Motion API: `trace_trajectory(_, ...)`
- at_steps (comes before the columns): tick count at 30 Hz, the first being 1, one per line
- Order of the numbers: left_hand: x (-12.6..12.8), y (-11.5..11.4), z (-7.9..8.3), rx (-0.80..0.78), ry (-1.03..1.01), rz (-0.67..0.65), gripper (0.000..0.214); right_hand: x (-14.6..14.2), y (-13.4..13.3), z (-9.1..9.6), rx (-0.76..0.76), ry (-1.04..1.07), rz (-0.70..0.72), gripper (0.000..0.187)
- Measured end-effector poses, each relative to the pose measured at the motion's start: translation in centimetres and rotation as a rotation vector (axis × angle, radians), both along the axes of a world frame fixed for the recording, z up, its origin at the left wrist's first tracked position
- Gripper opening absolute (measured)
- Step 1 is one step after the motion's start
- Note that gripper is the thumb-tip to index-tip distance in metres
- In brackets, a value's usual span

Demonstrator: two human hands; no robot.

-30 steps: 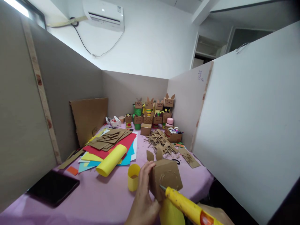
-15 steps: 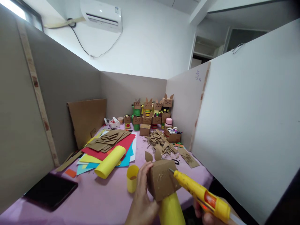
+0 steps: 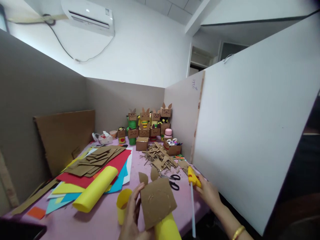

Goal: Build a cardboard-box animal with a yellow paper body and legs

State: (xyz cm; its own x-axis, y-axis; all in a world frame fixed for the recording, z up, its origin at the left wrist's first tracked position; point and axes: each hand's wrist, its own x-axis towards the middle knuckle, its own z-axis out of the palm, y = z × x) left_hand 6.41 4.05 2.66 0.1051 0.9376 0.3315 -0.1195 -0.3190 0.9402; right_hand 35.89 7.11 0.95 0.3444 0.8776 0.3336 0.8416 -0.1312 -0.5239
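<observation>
In my left hand is a cardboard box head with two pointed ears, its flat side facing me. A ring of glue marks shows on that side. Below the box, a yellow paper tube runs out of the bottom of the view; how it joins the box is hidden. My right hand is closed around a yellow hot glue gun at the right table edge, a whitish glue stick trailing from its back. A short yellow paper ring stands just left of my left hand. Black-handled scissors lie between the box and the glue gun.
A rolled yellow sheet lies on coloured paper at left, beside stacked cardboard pieces. Cardboard scraps are heaped mid-table. Finished box-headed figures stand at the back, near a box of supplies. Partitions enclose the table.
The glue gun has moved away from the box toward the right table edge, its nozzle now pointing away. My left hand still holds the box. The camera view has swung to the right.
</observation>
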Motion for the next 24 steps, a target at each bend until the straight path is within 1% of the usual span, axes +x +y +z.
trace_trajectory(4, -0.1, 0.6, 0.9, 0.020, 0.009, 0.014, 0.075, 0.2, 1.7, -1.0, -0.123, -0.095, -0.016, 0.041)
trace_trajectory(7, 0.0, 1.3, 1.2, 0.021, 0.017, 0.001, 0.076, 0.5, 2.5, -1.6, -0.150, -0.089, -0.019, 0.041)
trace_trajectory(10, 0.1, 2.0, 1.2, 0.014, 0.010, -0.023, 0.079, 0.7, 2.5, -1.6, -0.126, -0.025, -0.002, 0.046)
trace_trajectory(12, 0.0, 2.3, 0.9, 0.019, 0.018, -0.046, 0.080, 0.5, 2.0, -1.0, -0.078, 0.047, 0.016, 0.047)
trace_trajectory(14, 0.0, 2.7, 0.6, 0.026, 0.039, -0.079, 0.079, -0.5, 1.1, -0.3, -0.012, 0.157, 0.063, 0.047)
trace_trajectory(15, 0.1, 2.8, 0.4, 0.018, 0.043, -0.098, 0.079, -1.4, 0.5, 0.1, 0.011, 0.234, 0.114, 0.048)
trace_trajectory(16, 0.2, 2.9, 0.3, 0.001, 0.038, -0.124, 0.081, -2.4, -0.2, 0.4, 0.013, 0.325, 0.197, 0.050)
trace_trajectory(18, 0.5, 2.7, 0.3, -0.036, 0.006, -0.173, 0.088, -5.0, -1.7, 0.7, -0.037, 0.506, 0.386, 0.060)
trace_trajectory(19, 0.7, 2.4, 0.5, -0.054, -0.011, -0.196, 0.088, -6.3, -2.4, 0.6, -0.063, 0.633, 0.501, 0.068)
trace_trajectory(20, 0.9, 2.0, 0.8, -0.070, -0.022, -0.220, 0.086, -7.5, -3.1, 0.5, -0.125, 0.950, 0.667, 0.074)
trace_trajectory(21, 1.0, 1.4, 1.1, -0.084, -0.034, -0.242, 0.083, -8.5, -3.7, 0.3, -0.184, 1.161, 0.767, 0.079)
trace_trajectory(23, 1.2, 0.1, 1.9, -0.113, -0.062, -0.287, 0.081, -9.9, -4.8, 0.0, -0.268, 1.436, 0.837, 0.084)
trace_trajectory(24, 1.2, -0.5, 2.1, -0.121, -0.079, -0.310, 0.083, -10.2, -5.3, -0.2, -0.293, 1.500, 0.819, 0.086)
